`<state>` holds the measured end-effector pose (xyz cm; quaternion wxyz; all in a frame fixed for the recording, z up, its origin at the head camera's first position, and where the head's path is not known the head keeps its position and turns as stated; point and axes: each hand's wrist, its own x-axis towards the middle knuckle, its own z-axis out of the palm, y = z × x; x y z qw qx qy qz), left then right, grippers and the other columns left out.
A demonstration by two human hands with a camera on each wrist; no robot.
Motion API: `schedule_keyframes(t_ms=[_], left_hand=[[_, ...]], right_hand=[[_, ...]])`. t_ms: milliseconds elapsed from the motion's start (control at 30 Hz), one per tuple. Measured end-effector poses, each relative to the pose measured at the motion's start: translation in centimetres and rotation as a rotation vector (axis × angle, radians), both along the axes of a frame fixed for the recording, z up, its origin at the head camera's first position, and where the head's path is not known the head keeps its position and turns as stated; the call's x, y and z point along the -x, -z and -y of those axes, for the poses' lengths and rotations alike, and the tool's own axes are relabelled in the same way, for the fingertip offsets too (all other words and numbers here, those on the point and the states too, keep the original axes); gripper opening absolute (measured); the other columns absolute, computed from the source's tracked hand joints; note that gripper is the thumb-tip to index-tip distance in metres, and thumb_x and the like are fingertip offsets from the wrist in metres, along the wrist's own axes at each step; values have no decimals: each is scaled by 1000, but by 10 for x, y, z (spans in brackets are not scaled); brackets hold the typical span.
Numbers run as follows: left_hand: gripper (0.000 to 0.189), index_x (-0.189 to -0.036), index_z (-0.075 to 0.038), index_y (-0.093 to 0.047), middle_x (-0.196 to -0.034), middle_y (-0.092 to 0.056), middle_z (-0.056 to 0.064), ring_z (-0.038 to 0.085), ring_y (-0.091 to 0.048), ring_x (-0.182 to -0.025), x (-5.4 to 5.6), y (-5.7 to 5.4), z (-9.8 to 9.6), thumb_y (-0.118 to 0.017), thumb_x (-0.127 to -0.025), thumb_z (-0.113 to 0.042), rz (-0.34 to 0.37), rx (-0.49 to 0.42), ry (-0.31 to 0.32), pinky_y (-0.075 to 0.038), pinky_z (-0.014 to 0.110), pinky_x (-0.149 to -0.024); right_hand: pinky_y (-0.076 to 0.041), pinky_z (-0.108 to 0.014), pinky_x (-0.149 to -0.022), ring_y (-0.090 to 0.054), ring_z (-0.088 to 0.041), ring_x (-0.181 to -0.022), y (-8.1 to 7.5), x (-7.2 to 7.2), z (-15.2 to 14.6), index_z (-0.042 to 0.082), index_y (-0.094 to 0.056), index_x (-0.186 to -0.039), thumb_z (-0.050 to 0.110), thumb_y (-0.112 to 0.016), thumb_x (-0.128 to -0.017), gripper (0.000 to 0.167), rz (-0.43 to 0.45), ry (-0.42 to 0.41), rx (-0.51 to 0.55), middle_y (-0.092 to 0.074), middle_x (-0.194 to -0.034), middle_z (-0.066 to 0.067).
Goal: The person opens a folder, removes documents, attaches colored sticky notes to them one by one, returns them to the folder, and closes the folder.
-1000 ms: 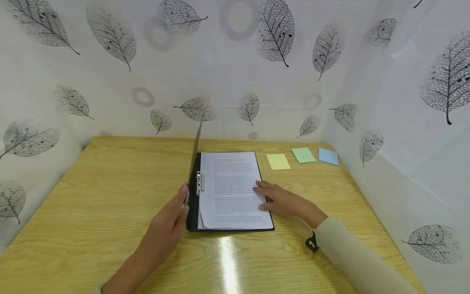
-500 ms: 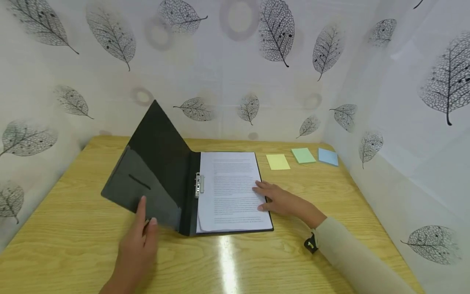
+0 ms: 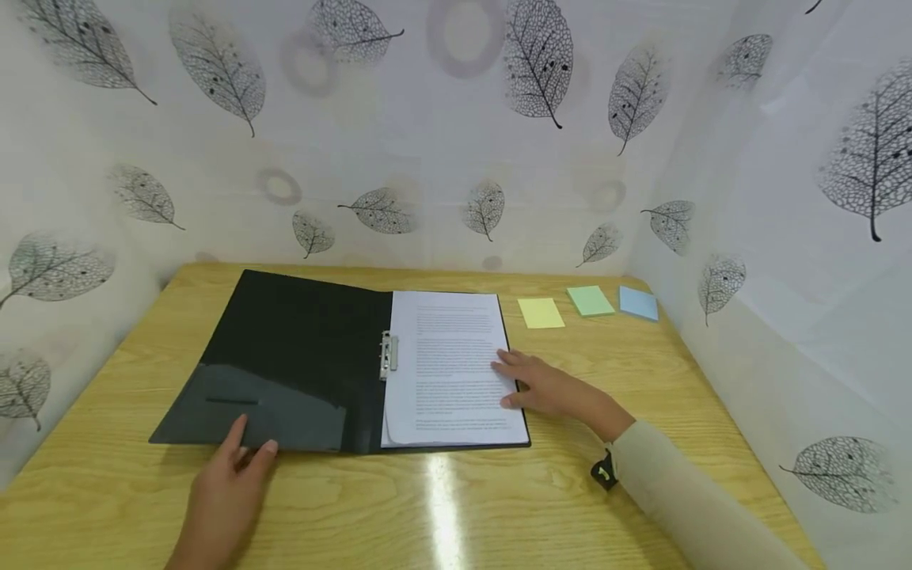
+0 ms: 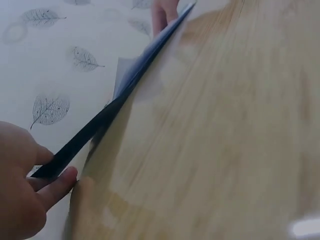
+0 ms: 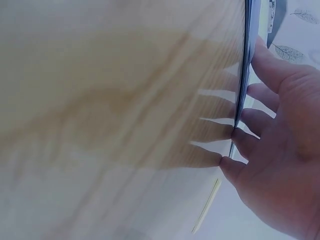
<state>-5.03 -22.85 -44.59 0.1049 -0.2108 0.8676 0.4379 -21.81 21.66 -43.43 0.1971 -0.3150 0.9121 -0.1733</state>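
Observation:
A black clip folder (image 3: 295,332) lies spread wide on the wooden table, its cover out to the left. White printed sheets (image 3: 456,364) sit on its right half beside a metal clip (image 3: 385,356). My left hand (image 3: 221,495) pinches the cover's near edge, close to the outer corner; in the left wrist view the cover (image 4: 82,135) passes between its fingers, slightly above the table. At the right edge of the sheets rests my right hand (image 3: 552,389), fingers spread and relaxed, touching paper and folder edge.
Yellow sticky notes (image 3: 541,313), a green pad (image 3: 590,302) and a blue pad (image 3: 637,303) lie at the back right of the table (image 3: 598,522). A leaf-patterned curtain (image 3: 427,142) borders the back and sides.
The folder's cover has swung from upright down to the left, nearly flat. My left hand has moved left and toward me with it. The right hand has stayed in place.

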Motion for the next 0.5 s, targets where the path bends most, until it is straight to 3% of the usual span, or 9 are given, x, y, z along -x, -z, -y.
schedule_keyframes(t_ms=[67, 133, 200, 400, 500], left_hand=[[97, -161, -5, 2, -131, -63, 25, 42, -58, -122, 3, 1, 4, -42, -99, -67, 0, 26, 27, -36, 65, -106], [98, -160, -1, -1, -109, -73, 12, 30, -68, -100, 5, 1, 7, -45, -100, -64, 1, 31, 43, -47, 56, -98], [98, -160, 1, -2, -95, -75, -1, 18, -67, -85, 8, 0, 9, -47, -100, -62, 15, 47, 58, -49, 49, -91], [90, -157, 9, -12, -84, -72, -7, 21, -62, -87, 12, -5, 12, -47, -103, -55, 12, 161, 141, -45, 54, -91], [79, -154, 11, -24, -80, -67, -5, 16, -56, -70, 13, -9, 10, -50, -104, -45, -41, 280, 194, -47, 41, -72]], right_hand=[[-19, -61, -121, -15, -44, -153, -1, 0, -1, 6, -33, -157, 38, -63, -99, 73, 0, 0, 2, -18, -167, -17], [-19, -62, -120, -15, -44, -153, -2, 0, -1, 5, -33, -157, 39, -63, -99, 73, 2, -6, 12, -19, -167, -18], [-19, -62, -120, -14, -44, -153, -2, 0, -1, 5, -33, -157, 39, -63, -99, 73, 6, -11, 17, -19, -167, -18], [-18, -62, -121, -14, -43, -154, -3, -2, 0, 4, -34, -156, 38, -63, -99, 73, 12, -9, 10, -19, -167, -18], [-18, -61, -121, -14, -43, -154, -3, -2, 1, 4, -34, -156, 37, -64, -99, 73, 13, -8, 9, -19, -167, -18]])
